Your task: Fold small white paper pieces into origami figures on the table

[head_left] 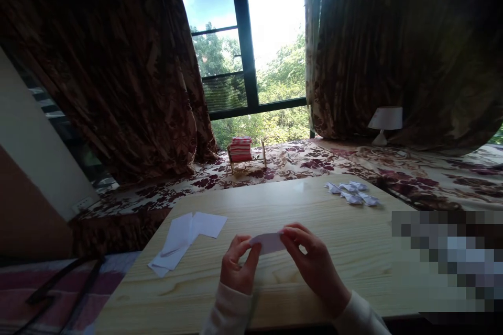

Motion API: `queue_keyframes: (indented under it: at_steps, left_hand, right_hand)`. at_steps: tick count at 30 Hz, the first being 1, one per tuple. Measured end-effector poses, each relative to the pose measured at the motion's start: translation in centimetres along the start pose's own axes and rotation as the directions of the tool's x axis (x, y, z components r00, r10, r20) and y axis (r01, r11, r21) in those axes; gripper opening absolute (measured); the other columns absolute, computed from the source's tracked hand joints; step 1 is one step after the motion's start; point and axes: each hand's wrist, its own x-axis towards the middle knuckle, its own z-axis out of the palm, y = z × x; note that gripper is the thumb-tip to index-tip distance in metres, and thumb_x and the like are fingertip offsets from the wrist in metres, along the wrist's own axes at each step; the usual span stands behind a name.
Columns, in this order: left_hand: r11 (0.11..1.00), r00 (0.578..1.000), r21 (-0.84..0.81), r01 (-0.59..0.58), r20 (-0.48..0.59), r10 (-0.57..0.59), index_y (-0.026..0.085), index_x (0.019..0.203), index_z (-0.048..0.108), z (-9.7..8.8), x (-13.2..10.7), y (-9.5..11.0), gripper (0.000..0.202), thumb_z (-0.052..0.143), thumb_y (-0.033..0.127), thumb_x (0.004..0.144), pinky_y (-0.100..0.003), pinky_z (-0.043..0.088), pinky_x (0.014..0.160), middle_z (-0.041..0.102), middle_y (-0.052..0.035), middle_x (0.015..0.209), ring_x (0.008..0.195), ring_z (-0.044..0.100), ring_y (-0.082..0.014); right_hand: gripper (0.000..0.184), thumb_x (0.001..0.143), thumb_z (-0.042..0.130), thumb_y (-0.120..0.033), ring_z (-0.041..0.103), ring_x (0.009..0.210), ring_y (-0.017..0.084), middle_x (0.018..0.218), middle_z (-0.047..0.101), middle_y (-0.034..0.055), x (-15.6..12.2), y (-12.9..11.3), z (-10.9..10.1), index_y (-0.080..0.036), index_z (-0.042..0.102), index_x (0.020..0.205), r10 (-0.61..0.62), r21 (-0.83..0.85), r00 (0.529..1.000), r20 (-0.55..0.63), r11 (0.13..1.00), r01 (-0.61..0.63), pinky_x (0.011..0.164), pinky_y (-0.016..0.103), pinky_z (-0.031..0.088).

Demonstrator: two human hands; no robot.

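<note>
A small folded white paper [269, 242] is held just above the light wooden table [353, 251]. My left hand [238, 267] pinches its left end with curled fingers. My right hand [310, 259] grips its right end, thumb and fingers closed on the edge. Both hands sit near the table's front edge, with pale sleeves at the wrists.
Loose white paper sheets [184, 238] lie at the table's left. Several folded paper pieces [353, 192] sit at the far right corner. Beyond is a floral bedspread [412, 167] with a small rack of striped cloth [241, 151], a white lamp [385, 123], curtains and a window.
</note>
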Motion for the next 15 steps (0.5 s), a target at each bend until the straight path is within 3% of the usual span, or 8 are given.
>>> queue_keyframes:
  at_steps: [15]
  left_hand:
    - [0.99, 0.991, -0.055, 0.131, 0.037, -0.129, 0.016, 0.063, 0.066, 0.02, -0.04, 0.32, 0.023, 0.062, 0.037, 0.071, -0.022, 0.043, 0.059, 0.061, -0.0006, 0.062, 0.063, 0.056, -0.0157]
  right_hand:
    - [0.027, 0.082, 0.052, -0.035, 0.041, 0.055, 0.011, 0.058, 0.045, -0.003, -0.24, -0.41, 0.25, -0.016, 0.054, 0.062, 0.152, -0.007, 0.973, 0.176, 0.988, -0.153, 0.051, 0.022, 0.035]
